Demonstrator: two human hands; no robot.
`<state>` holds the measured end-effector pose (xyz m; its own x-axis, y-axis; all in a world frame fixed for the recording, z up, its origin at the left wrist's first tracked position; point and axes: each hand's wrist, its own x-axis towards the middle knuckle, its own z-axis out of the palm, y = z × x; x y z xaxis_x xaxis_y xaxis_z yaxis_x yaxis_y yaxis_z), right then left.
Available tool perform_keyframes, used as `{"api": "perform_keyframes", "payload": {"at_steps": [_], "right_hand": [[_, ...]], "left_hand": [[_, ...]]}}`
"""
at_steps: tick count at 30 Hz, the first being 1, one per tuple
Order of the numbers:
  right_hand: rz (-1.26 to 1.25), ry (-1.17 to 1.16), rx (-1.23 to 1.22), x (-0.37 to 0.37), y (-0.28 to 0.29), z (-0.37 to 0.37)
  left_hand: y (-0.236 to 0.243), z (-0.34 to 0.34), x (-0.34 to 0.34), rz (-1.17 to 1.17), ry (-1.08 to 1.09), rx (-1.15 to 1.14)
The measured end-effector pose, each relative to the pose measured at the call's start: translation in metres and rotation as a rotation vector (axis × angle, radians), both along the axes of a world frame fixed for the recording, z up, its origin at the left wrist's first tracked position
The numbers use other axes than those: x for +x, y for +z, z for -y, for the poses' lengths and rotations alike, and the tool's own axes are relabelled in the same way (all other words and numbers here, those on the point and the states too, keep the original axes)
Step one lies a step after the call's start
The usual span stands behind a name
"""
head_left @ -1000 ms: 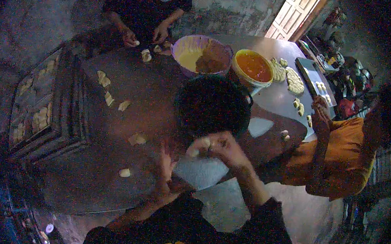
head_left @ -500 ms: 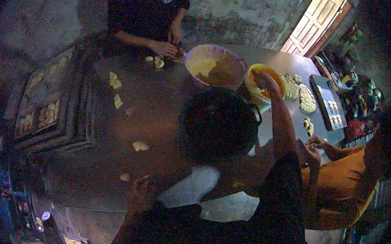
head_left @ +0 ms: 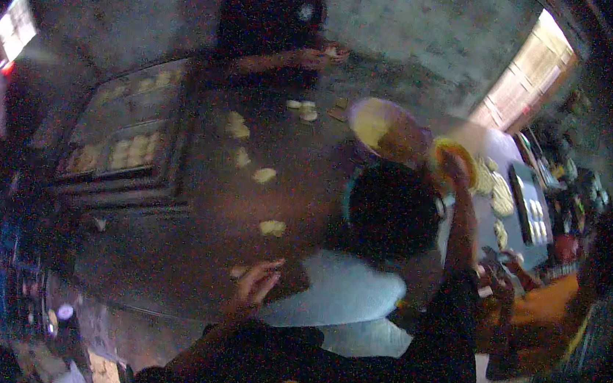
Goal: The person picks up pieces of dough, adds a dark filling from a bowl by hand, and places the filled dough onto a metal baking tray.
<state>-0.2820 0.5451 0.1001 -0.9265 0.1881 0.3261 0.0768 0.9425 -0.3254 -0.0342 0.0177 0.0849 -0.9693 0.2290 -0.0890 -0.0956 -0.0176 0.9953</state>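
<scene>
My left hand (head_left: 259, 283) is held over the near part of the dark metal table (head_left: 166, 267). Its fingers are stretched out and somewhat blurred, with nothing visible in them. Beside its fingertips lies a small dough piece (head_left: 238, 270), partly hidden. A flattened dough piece (head_left: 272, 228) lies farther in, with another dough piece (head_left: 264, 176) beyond it. My right hand (head_left: 458, 165) reaches into an orange-yellow bowl (head_left: 440, 147); its fingers are blurred and hidden, so what they hold cannot be made out.
A dark round thing (head_left: 396, 213) stands between my arms. Behind it is a purple-rimmed basin (head_left: 358, 115). Trays of dough (head_left: 133, 149) are stacked left. Braided dough (head_left: 502, 195) and a tray (head_left: 530, 206) are right. Co-workers' hands show across (head_left: 327, 55) and at right (head_left: 501, 273).
The view has swung, so the table's things sit farther right. My left hand's fingers look more stretched out. The co-worker across has lifted their hands off the table. My right hand stays at the orange-yellow bowl.
</scene>
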Motion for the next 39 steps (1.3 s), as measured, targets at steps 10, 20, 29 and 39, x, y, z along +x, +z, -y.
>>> {"api": "perform_keyframes", "payload": {"at_steps": [10, 20, 29, 39], "right_hand": [[0.344, 0.442, -0.78, 0.158, -0.012, 0.303], [0.609, 0.682, -0.744, 0.23, -0.069, 0.451], [0.342, 0.757, 0.001, 0.234, -0.045, 0.47], [0.637, 0.651, -0.684, 0.259, 0.026, 0.412]], "left_hand": [[-0.063, 0.067, 0.007, 0.181, -0.003, 0.47], [-0.113, 0.132, 0.038, -0.361, 0.182, -0.376], [-0.063, 0.11, 0.025, -0.072, 0.238, -0.028], [-0.065, 0.086, 0.008, 0.53, -0.031, 0.779]]}}
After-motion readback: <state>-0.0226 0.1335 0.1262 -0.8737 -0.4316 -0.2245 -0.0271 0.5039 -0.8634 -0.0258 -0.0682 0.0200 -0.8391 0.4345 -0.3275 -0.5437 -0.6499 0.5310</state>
